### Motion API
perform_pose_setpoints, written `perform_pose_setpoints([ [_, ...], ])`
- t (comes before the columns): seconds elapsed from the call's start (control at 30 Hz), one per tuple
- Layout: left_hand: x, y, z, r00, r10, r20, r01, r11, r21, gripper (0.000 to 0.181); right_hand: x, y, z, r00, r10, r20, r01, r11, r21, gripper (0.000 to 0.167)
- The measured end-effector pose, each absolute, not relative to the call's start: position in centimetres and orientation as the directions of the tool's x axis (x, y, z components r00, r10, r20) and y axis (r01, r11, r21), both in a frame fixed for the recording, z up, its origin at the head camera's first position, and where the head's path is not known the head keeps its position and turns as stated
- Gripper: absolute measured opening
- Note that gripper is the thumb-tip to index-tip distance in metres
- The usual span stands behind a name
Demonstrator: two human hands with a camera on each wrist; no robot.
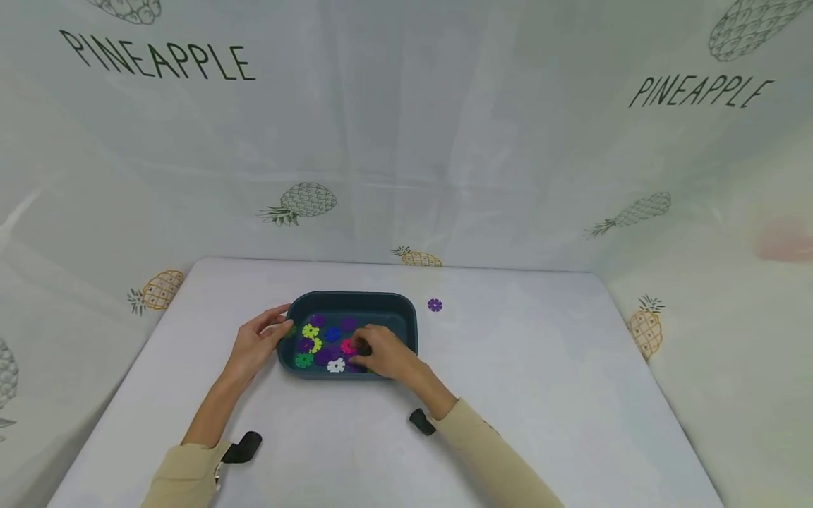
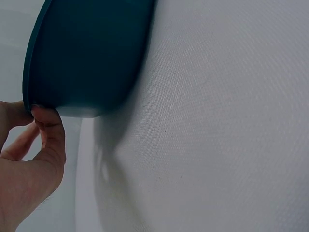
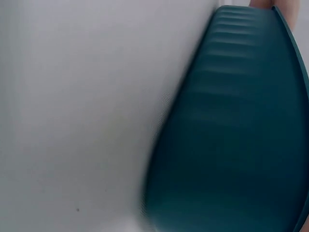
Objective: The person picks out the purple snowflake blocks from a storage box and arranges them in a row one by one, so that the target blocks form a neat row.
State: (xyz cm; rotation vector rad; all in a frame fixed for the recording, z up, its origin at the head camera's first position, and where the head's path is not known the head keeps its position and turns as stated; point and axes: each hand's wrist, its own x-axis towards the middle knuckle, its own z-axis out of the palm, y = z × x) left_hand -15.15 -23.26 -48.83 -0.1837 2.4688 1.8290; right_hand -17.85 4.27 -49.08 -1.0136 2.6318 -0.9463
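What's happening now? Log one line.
left hand: pinches teal tray rim | right hand: at snowflake discs inside, hold unclear | purple disc: on table, outside tray

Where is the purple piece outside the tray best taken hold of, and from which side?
Probably by its notched edge, pinched at two opposite sides from above: the purple piece seems to lie flat on the table, so its face offers little grip. It lies apart from the tray. The right hand seems better placed, being nearer.

Some kind of curtained-off nook, can't tell what building tbh: white bench (image 1: 540, 395) with a pale pineapple-print curtain (image 1: 444, 127) round three sides.
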Motion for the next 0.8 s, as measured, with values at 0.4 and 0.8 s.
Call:
perform_pose_setpoints([
  [0.4, -15.14, -23.31, -48.87, -0.988, -0.072, -0.135, -0.150, 0.277, 0.949, 0.055, -18.06, 4.09, -48.98, -0.771, -0.636, 0.034, -0.499, 0.569, -0.653, 0.016],
  [0.8, -15.29, -23.44, -48.94, -0.991, -0.061, -0.120, -0.133, 0.292, 0.947, 0.053, -17.97, 4.15, -48.69, -0.757, -0.649, 0.071, -0.498, 0.503, -0.706, 0.023],
])
